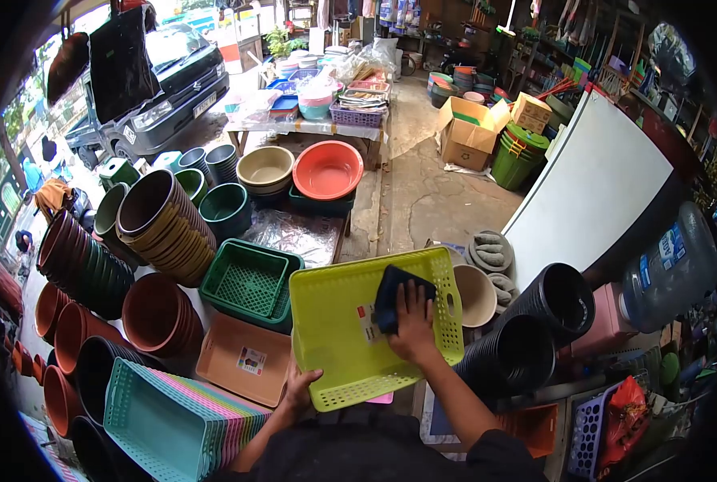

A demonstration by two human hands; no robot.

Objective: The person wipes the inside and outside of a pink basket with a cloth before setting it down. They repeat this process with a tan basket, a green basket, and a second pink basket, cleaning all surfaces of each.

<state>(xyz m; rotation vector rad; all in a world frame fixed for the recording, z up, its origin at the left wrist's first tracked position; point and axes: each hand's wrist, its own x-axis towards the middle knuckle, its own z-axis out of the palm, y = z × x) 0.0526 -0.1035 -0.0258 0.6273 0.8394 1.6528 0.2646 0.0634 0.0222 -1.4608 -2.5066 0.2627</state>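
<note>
A yellow-green plastic basket (pixel 334 321) with perforated sides is tilted up in front of me, its inside facing me. My left hand (pixel 299 387) grips its lower left edge, the thumb over the rim. My right hand (pixel 415 321) presses a dark cloth (pixel 389 299) against the basket's inner floor, its fingers spread over the cloth. Beside the cloth a white and red label (pixel 368 321) sticks to the floor, partly covered. Close to my left arm stand a brown tray (pixel 226 349) and a stack of pastel baskets (pixel 161 418).
Stacked flowerpots (pixel 156 313) and green baskets (pixel 246 277) crowd the left. Black pots (pixel 507 353), a water bottle (pixel 660 269) and a white panel (pixel 587 185) stand at right. Ahead are a red basin (pixel 328 170), a cardboard box (pixel 465 143) and a parked vehicle (pixel 161 96).
</note>
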